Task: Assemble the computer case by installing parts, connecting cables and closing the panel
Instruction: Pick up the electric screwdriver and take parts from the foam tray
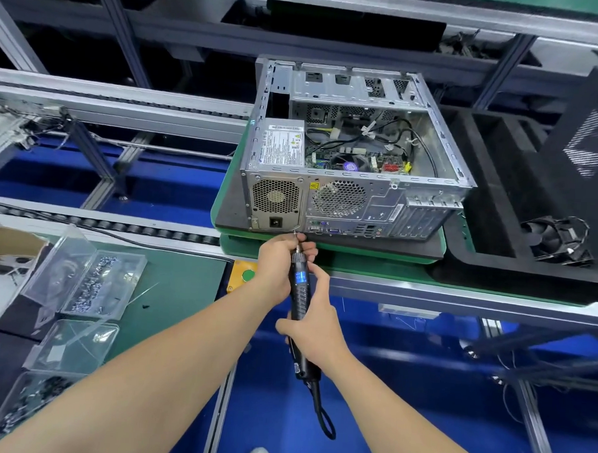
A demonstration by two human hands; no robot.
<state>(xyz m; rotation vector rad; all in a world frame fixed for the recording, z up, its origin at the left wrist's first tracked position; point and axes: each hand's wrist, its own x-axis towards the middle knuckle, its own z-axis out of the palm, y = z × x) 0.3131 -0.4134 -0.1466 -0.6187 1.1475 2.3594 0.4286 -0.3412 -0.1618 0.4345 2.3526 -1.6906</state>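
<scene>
Nearest, the right hand (pixel 315 329) grips the electric screwdriver (pixel 298 294); left hand (pixel 277 259) pinches its tip, aimed at the computer case (pixel 354 194) just beyond.

An electronics factory assembly line; the open grey sheet-metal computer case (pixel 354 180) sits on a green-edged pallet (pixel 374 265) over silver aluminium-profile conveyor rails (pixel 124 111) running left of it; nearer and left of the case, clear plastic boxes of small screws (pixel 96 286); just before it, a yellow box with a green push-button (pixel 242 275); right, a black foam tray (pixel 481 186).
</scene>
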